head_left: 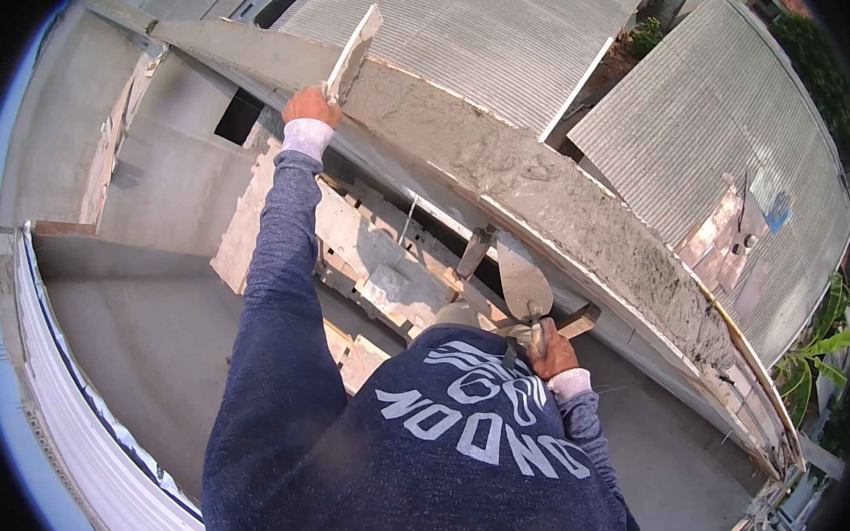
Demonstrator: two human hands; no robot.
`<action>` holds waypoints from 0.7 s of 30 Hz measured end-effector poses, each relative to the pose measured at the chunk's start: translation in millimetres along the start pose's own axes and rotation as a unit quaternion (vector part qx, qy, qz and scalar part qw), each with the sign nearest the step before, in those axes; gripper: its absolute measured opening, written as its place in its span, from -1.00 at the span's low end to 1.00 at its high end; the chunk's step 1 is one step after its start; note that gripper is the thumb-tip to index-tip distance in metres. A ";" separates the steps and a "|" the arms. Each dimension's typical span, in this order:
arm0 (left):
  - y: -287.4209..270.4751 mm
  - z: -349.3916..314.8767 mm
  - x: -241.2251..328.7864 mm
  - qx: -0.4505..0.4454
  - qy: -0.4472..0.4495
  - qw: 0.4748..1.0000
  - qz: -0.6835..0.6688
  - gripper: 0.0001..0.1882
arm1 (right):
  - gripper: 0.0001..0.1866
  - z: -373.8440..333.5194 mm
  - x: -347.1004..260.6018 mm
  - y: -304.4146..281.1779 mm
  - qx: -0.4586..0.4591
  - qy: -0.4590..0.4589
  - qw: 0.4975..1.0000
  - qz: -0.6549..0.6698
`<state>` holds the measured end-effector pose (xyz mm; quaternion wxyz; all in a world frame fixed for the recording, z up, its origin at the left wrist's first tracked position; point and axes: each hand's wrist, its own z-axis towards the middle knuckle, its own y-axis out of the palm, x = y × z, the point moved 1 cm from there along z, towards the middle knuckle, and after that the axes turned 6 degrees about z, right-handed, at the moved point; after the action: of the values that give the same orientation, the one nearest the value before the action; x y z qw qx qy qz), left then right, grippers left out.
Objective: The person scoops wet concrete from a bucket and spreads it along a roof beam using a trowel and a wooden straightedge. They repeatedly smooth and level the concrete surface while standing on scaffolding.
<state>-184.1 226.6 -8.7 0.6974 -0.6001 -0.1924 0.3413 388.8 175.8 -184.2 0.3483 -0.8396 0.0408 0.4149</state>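
My left hand (313,110) is closed around a flat, pale plastering float (354,53), whose board is tilted up and seen nearly edge-on. The float rests against a long ledge (434,120) topped with rough grey mortar (546,190); smoother grey mortar lies to its left. Close in front of my body, my right hand (554,353) grips the handle of a trowel (524,276). The trowel's rounded blade points away from me, smeared with grey and apart from the mortar. My left arm is stretched far out, the right one bent.
Below the ledge is a scaffold of planks (377,253) with wooden posts (577,322) close to my right hand. Corrugated roofs (458,39) lie beyond the ledge. Grey walls (173,172) stand to the left, and a white corrugated sheet (80,410) is at lower left.
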 end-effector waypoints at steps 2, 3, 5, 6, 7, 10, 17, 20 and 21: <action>18.9 12.9 -14.9 -0.018 0.011 1.000 -0.016 -0.62 | -0.30 -0.5 1.5 0.9 -0.005 -0.004 1.000 -0.006; 23.0 9.4 -9.5 -0.019 0.036 0.999 -0.035 -0.61 | -0.31 -1.3 -2.9 -2.2 -0.009 0.003 1.000 -0.008; 15.5 -12.3 11.5 -0.023 0.090 0.993 -0.067 -0.59 | -0.32 -3.4 -5.5 -1.6 -0.007 0.012 1.000 -0.008; 2.4 -29.7 29.7 -0.013 0.109 0.989 -0.095 -0.63 | -0.32 -4.5 -3.9 1.0 0.000 0.015 1.000 -0.008; -7.4 -46.1 48.8 -0.022 0.095 0.987 -0.125 -0.76 | -0.32 -3.4 -4.1 1.8 0.008 0.015 1.000 -0.010; -39.6 -94.5 85.2 -0.007 0.143 0.972 -0.188 -0.81 | -0.32 0.0 -11.1 0.9 -0.020 0.035 0.999 0.009; -41.3 -76.1 74.2 0.020 0.069 0.993 -0.093 -0.82 | -0.35 1.7 -32.9 -12.6 -0.002 0.005 1.000 -0.007; -27.9 -58.7 42.0 0.008 0.094 0.993 -0.064 -0.81 | -0.33 0.4 -20.2 -6.6 -0.014 0.007 1.000 -0.005; -27.5 -60.6 46.6 0.004 0.111 0.990 -0.089 -0.81 | -0.33 1.2 -19.1 -7.4 -0.019 0.012 1.000 -0.004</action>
<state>-104.0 215.5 -1.1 0.7442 -0.6122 -0.1650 0.2103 378.2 177.9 -166.8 0.3331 -0.8513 0.0341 0.4040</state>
